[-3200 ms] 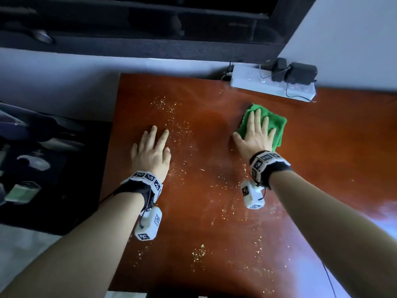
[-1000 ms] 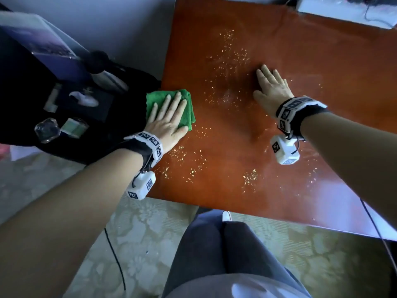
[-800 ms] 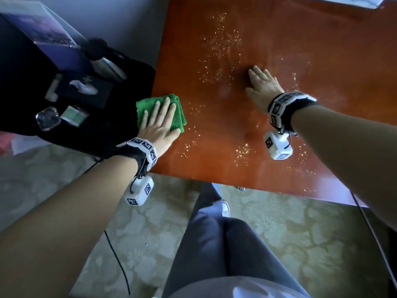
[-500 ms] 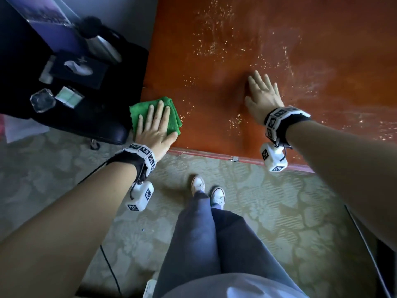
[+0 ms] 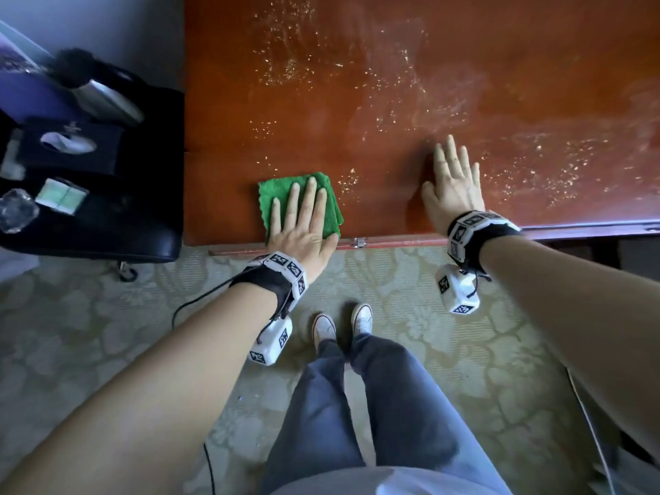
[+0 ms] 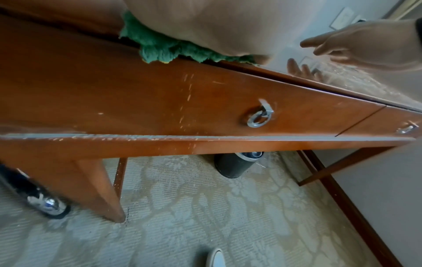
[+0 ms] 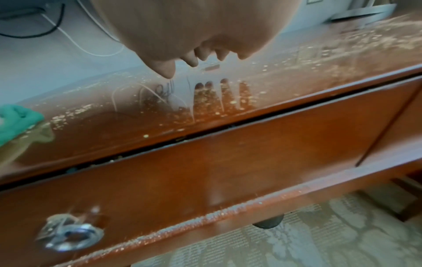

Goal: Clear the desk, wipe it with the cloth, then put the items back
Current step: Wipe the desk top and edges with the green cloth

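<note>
A folded green cloth (image 5: 285, 196) lies on the red-brown desk (image 5: 393, 112) close to its front edge. My left hand (image 5: 303, 216) lies flat on the cloth with straight fingers, pressing it down. The cloth (image 6: 173, 49) shows under my palm in the left wrist view, and as a green patch (image 7: 16, 121) in the right wrist view. My right hand (image 5: 451, 184) rests flat on bare wood to the right, fingers spread (image 7: 205, 54). Pale crumbs and wipe streaks cover the desk top.
A black chair (image 5: 107, 216) at the left holds the cleared items: a tissue box, a small green-white pack, a clear object, a metal bottle. Drawers with ring handles (image 6: 260, 117) front the desk. A dark bin (image 6: 235, 166) stands under it. My legs and shoes (image 5: 343, 323) stand on patterned carpet.
The cloth passed from my right hand to my left. My left hand has wiped it from the desk's left edge down to the front edge and a little right. My view tilted down.
</note>
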{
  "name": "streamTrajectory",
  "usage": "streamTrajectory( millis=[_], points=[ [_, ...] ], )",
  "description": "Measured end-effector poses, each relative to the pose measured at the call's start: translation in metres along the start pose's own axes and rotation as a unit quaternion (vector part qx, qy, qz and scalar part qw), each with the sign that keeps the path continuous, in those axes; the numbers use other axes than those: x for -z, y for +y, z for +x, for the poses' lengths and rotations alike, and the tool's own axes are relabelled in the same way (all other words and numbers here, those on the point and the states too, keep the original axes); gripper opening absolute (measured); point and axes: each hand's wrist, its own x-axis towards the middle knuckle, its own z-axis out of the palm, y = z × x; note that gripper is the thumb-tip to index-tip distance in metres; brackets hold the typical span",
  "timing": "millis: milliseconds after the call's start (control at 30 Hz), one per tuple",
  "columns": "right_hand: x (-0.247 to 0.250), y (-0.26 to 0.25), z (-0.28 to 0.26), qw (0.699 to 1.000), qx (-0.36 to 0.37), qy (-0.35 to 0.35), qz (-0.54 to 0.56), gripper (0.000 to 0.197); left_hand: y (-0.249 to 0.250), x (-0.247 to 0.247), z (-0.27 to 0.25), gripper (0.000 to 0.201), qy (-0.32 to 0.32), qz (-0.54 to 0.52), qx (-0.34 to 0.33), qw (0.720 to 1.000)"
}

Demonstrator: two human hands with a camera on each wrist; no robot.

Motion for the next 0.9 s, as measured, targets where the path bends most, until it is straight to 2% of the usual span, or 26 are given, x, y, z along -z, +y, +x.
streamTrajectory(
  millis=[100,167,367,467,733,900],
  points=[
    [0.004,0.019,-0.004,0.999,-0.027,-0.022,0.011,0.067,0.019,0.005,0.01,0.076,0.002,0.013,-0.016,1.0],
    [0.007,0.029,-0.004,1.0,-0.015,-0.027,0.006,0.064,0.03,0.008,0.019,0.076,0.003,0.021,-0.027,0.999],
    [0.036,0.046,0.016,0.998,0.021,0.012,0.051,0.047,0.079,0.012,0.047,0.074,0.007,0.029,-0.047,0.998],
    [0.051,0.068,0.025,0.997,0.044,0.001,0.057,0.054,0.115,0.013,0.061,0.074,0.009,0.033,-0.066,0.997],
    [0.072,0.152,0.038,0.999,0.009,0.016,0.048,0.058,0.234,0.008,0.09,0.077,0.008,0.021,-0.096,0.995],
    [0.08,0.181,0.042,0.997,0.056,0.043,0.042,0.06,0.301,0.011,0.113,0.077,-0.002,-0.01,-0.089,0.996]
  ],
)
